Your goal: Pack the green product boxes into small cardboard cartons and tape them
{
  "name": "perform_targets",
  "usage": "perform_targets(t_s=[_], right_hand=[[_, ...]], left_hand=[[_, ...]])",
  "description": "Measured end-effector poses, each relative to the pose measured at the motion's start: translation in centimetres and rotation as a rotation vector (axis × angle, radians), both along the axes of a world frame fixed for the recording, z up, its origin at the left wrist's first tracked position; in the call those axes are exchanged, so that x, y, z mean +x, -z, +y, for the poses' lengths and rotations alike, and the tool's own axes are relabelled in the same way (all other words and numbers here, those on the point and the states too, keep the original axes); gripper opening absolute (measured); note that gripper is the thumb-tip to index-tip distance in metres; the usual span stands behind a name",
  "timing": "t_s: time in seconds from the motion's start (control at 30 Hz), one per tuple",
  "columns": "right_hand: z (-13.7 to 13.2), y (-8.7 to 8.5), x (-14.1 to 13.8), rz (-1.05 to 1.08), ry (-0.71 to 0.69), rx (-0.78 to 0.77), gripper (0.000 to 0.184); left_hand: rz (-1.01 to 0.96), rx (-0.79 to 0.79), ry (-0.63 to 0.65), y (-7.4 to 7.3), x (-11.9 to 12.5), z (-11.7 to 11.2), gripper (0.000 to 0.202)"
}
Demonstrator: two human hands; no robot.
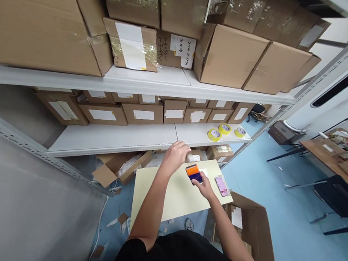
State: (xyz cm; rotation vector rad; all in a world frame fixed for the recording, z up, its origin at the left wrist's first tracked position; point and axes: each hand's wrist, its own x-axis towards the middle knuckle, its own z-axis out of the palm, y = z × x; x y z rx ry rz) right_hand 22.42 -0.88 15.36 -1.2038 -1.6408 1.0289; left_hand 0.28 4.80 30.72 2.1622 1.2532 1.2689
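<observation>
My right hand point(206, 187) grips a flat, rectangular orange and dark-blue item point(193, 171) by its near right edge, thumb on top; its exact kind is unclear. To the left and farther forward, my left hand point(176, 157) is raised over the far edge of a pale yellow board point(152, 190). Its fingers are curled and pressed together, and anything between them is too small to make out. On the board's right side, close to my right hand, lies a phone point(221, 186) with a pink, partly blurred face.
Three yellow tape rolls point(214, 135) sit on the white shelf point(148, 138) ahead, before labelled cartons point(143, 113). Larger cartons point(233, 56) fill the upper shelf. Open cartons stand below left point(105, 175) and right point(260, 225). A chair point(340, 195) and desk are at right.
</observation>
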Motion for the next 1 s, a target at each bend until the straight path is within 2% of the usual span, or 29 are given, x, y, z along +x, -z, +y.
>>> perform_targets(t_s=[0.1,0.2,0.33,0.4,0.5,0.63,0.73,0.83,0.93,1.0], right_hand=[[1.1,1.5,1.2,0.007,0.007,-0.009,0.035],[3.6,1.8,2.2,0.025,0.028,-0.004,0.035],[7.6,0.9,3.6,0.041,0.053,0.005,0.038],[9.3,0.4,4.3,0.039,0.044,0.028,0.039],[11.9,0.3,4.9,0.038,0.012,0.101,0.041],[16.8,1.1,5.2,-0.044,0.012,0.193,0.049],[21.6,1.5,5.2,-0.207,0.037,0.228,0.049],[26.1,1.1,4.7,-0.436,0.034,0.252,0.045],[29.3,0.3,3.8,-0.648,0.011,0.252,0.04],[30.5,-0.1,3.2,-0.717,-0.002,0.253,0.037]], left_hand=[[0.003,-0.036,0.036,-0.2,1.0,1.1,0.032],[-0.12,-0.062,-0.046,0.6,2.8,1.2,0.034],[-0.34,-0.035,-0.253,1.4,4.8,-0.2,0.07],[-0.374,0.037,-0.336,1.3,5.5,-0.7,0.079],[-0.323,0.128,-0.425,1.2,6.3,-0.6,0.069],[-0.258,0.108,-0.557,1.8,7.4,0.2,0.058],[-0.228,0.077,-0.635,2.6,7.7,0.2,0.055],[-0.183,0.036,-0.691,3.4,7.7,-0.5,0.051],[-0.151,0.003,-0.758,4.0,7.5,-1.6,0.048],[-0.137,-0.025,-0.805,4.4,7.4,-2.3,0.046]])
